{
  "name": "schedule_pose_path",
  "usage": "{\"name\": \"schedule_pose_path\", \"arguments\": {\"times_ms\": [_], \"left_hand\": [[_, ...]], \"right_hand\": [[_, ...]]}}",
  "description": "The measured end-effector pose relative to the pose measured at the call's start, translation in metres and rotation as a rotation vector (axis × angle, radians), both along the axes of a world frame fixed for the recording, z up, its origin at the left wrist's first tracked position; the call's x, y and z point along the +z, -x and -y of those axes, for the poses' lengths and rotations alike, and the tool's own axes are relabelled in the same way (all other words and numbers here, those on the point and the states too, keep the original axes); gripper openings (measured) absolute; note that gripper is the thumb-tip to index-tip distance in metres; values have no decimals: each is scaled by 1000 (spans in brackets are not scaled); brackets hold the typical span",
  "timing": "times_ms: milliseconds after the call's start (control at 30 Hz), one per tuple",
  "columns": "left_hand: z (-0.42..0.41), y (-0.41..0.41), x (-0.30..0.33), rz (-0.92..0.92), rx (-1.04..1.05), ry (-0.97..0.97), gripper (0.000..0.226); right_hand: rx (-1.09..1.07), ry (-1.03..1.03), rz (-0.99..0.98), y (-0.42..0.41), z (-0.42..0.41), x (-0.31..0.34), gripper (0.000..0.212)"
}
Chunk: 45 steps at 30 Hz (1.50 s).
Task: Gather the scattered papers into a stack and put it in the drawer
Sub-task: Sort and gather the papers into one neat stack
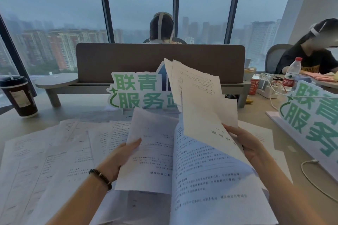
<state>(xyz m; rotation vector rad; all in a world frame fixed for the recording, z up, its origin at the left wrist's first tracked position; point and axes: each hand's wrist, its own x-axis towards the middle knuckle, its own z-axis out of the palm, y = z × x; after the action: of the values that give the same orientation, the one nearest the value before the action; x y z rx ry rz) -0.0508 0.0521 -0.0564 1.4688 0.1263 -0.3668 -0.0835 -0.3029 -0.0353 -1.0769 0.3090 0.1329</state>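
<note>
White printed papers lie scattered across the desk (22,120), most of them on the left (54,153). My left hand (120,157), with a dark bead bracelet on the wrist, grips the left edge of one printed sheet (151,151) lifted above the desk. My right hand (250,144) holds a fanned bunch of several sheets (199,97) raised upright, thumb on the front. A large printed page (210,179) hangs below that bunch. No drawer is in view.
A dark drink cup (19,95) stands at the far left. A green and white sign (139,93) stands mid-desk before a grey divider (159,60); another sign (311,115) leans at right. A water bottle (291,75), power strip and cables lie at right. Two people sit beyond.
</note>
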Motion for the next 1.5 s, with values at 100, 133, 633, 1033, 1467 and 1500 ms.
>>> {"name": "schedule_pose_path", "arguments": {"times_ms": [100,133,633,1033,1467,1500], "left_hand": [[-1,-1,1,-8,-9,-6,25],[-1,-1,1,-9,-12,-11,25],[-33,-16,-2,-8,-32,-67,31],[-7,-13,-3,37,-136,-201,33],[26,-18,-10,-96,-237,-106,32],[26,-18,-9,-111,-242,-87,32]], "right_hand": [[47,-2,13,-3,1,5,94],[51,6,30,-4,1,9,91],[-9,446,-116,9,6,-18,28],[8,447,-54,1,-21,-29,25],[-140,592,-26,-14,-66,-47,51],[-121,587,-40,-14,-66,-46,53]]}}
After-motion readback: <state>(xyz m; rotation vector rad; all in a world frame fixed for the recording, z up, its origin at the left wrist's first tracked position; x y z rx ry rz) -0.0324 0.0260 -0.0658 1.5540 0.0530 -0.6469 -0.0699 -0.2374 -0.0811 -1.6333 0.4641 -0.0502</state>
